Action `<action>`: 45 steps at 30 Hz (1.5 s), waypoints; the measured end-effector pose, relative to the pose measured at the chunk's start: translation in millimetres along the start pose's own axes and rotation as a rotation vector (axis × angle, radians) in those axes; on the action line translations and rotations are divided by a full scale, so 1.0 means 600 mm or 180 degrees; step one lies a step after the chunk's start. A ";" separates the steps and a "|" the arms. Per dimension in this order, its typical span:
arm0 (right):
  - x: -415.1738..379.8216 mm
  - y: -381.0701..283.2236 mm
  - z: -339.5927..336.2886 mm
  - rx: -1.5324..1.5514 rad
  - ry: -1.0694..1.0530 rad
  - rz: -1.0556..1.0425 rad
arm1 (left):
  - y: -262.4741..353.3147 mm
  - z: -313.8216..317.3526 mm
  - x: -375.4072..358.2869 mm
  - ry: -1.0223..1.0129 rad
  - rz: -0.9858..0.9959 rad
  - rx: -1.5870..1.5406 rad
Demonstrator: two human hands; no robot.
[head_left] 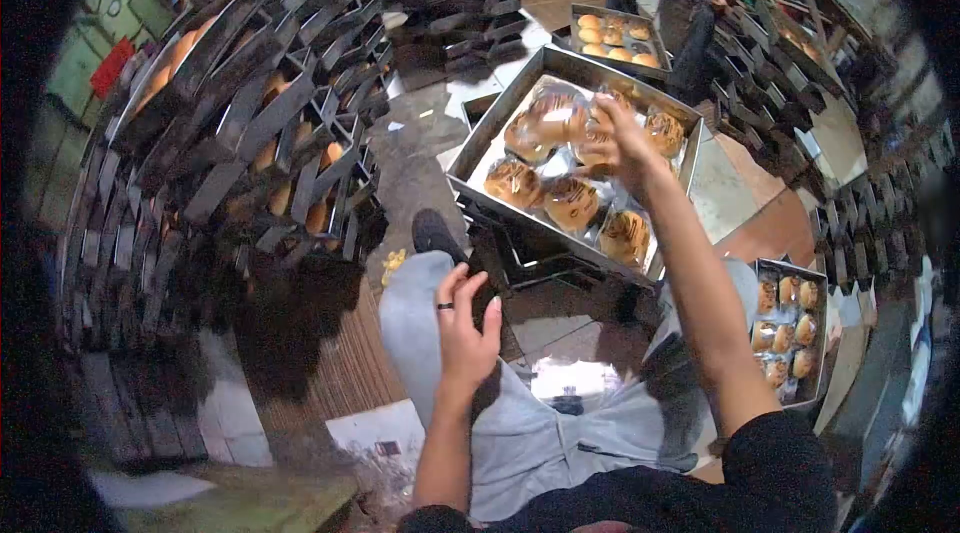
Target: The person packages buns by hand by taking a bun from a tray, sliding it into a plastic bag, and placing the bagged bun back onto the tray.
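A deep dark tray [462, 171] in front of me holds several round browned buns in clear wrappers, with dark marks on top. My right hand [622, 145] is over the tray's middle, fingers reaching left among the wrapped buns. Beside its fingertips, a wrapped bun [556, 115] looks smeared by motion. Whether the fingers grip it or its wrapper, I cannot make out. Nearer to me, another wrapped bun [571, 203] lies in the tray. My left hand [466, 333] is above my left knee, fingers loosely bent and apart, holding nothing; a dark ring is on one finger.
Stacked dark trays [225, 143] with buns rise on the left, and more trays [870, 233] stand on the right. A tray of wrapped buns [763, 278] is by my right leg. Beyond, another bun tray [575, 28] lies near a seated person [690, 3] holding a bun.
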State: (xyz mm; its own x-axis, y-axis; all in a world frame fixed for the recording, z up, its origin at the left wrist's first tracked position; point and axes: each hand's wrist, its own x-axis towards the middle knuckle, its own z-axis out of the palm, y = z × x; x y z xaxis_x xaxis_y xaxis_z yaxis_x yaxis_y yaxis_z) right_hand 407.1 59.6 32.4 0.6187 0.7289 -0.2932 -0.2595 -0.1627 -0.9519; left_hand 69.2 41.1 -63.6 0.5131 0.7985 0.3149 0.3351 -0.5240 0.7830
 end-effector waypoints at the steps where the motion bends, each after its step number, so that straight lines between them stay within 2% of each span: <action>1: 0.005 -0.007 -0.018 -0.0490 0.0642 -0.0439 | -0.031 0.026 0.005 -0.0105 -0.0257 -0.0290; 3: 0.046 0.076 -0.132 -0.2200 0.1281 -0.2060 | -0.085 0.071 -0.010 -0.0447 -0.0253 0.0326; 5: -0.064 0.099 -0.157 -0.2563 0.1846 -0.1660 | -0.069 0.077 -0.008 -0.1014 -0.0037 0.0412; 6: -0.089 0.153 -0.180 -0.2717 0.2112 -0.1385 | -0.073 0.083 -0.011 -0.0997 -0.0031 0.0380; 7: -0.096 0.220 -0.208 -0.2847 0.2381 -0.1097 | -0.077 0.088 -0.015 -0.1272 -0.0175 0.0072; 8: -0.093 0.284 -0.242 -0.1620 0.1880 -0.0274 | -0.081 0.091 -0.019 -0.1563 -0.0321 -0.0223; 9: -0.097 0.326 -0.266 -0.0384 0.1332 0.0519 | -0.082 0.093 -0.022 -0.1581 -0.0313 -0.0220; 11: -0.136 0.335 -0.227 0.1845 0.0686 0.0996 | -0.086 0.090 -0.027 -0.1837 -0.0403 0.0259; 12: -0.135 0.331 -0.198 0.2040 0.0868 0.0796 | -0.087 0.092 -0.028 -0.1854 -0.0369 0.0281; 16: -0.181 0.274 -0.170 0.1833 0.0681 0.0589 | -0.095 0.097 -0.036 -0.1978 -0.0461 0.0065; 17: -0.195 0.285 -0.193 0.1901 0.0782 0.0574 | -0.097 0.094 -0.041 -0.1968 -0.0463 0.0100; 19: -0.234 0.306 -0.275 0.2033 0.0903 0.0076 | -0.084 0.097 -0.051 -0.2129 -0.0442 0.0301; 20: -0.312 0.202 -0.243 0.2185 0.1395 0.0313 | -0.080 0.101 -0.053 -0.2176 -0.0470 0.0480; 21: -0.347 0.188 -0.281 0.1854 0.1671 0.0055 | -0.080 0.104 -0.055 -0.2297 -0.0404 0.0470; 23: -0.413 0.198 -0.371 0.2553 0.2038 0.0129 | -0.092 0.106 -0.057 -0.2463 -0.0496 0.0762; 24: -0.449 0.177 -0.376 0.2734 0.2054 0.0002 | -0.098 0.105 -0.055 -0.2568 -0.0430 0.0738; 26: -0.520 0.134 -0.387 0.3041 0.1848 -0.0199 | -0.111 0.102 -0.048 -0.2697 -0.0738 0.0739; 27: -0.542 0.142 -0.399 0.3066 0.1986 -0.0237 | -0.110 0.096 -0.046 -0.2820 -0.0663 0.0728; 29: -0.578 0.181 -0.425 0.3120 0.2225 -0.0734 | -0.105 0.085 -0.038 -0.2797 -0.0716 0.0761; 30: -0.581 0.221 -0.456 0.3260 0.2208 -0.0782 | -0.113 0.088 -0.042 -0.2905 -0.0626 0.0750; 31: -0.578 0.216 -0.451 0.3161 0.2419 -0.0853 | -0.124 0.087 -0.047 -0.2792 -0.0635 0.0755; 33: -0.540 0.259 -0.484 0.3361 0.2939 -0.0929 | -0.111 0.087 -0.040 -0.2714 -0.0618 0.0783; 35: -0.483 0.328 -0.524 0.3396 0.3297 -0.1063 | -0.061 0.073 -0.034 -0.2756 -0.1041 0.0676; 37: -0.434 0.362 -0.528 0.3665 0.3664 -0.1163 | -0.077 0.076 -0.039 -0.2666 -0.0893 0.0672; 39: -0.393 0.437 -0.558 0.3597 0.3689 -0.1005 | -0.088 0.076 -0.047 -0.2637 -0.0734 0.0678; 41: -0.373 0.521 -0.571 0.2434 0.3555 -0.0984 | -0.096 0.081 -0.047 -0.2711 -0.0873 0.0761; 42: -0.352 0.627 -0.622 0.2089 0.3380 -0.1075 | -0.102 0.083 -0.048 -0.2750 -0.0854 0.0773; 43: -0.367 0.536 -0.577 0.3494 0.3303 -0.0753 | -0.105 0.085 -0.048 -0.2946 -0.0776 0.0716; 44: -0.393 0.460 -0.538 0.3054 0.3098 -0.0229 | -0.111 0.087 -0.049 -0.3144 -0.0710 0.0673; 45: -0.412 0.447 -0.527 0.2616 0.2866 0.0282 | -0.095 0.095 -0.046 -0.3185 -0.0712 0.0712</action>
State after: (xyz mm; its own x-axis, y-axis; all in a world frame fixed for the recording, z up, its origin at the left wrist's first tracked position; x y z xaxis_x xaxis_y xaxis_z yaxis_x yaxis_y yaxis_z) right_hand 419.0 -374.6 -178.1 0.7827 -0.0372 -0.6213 -0.5166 0.5179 -0.6819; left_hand 80.9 32.2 -147.1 0.8065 0.3281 -0.4919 0.5889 -0.5188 0.6196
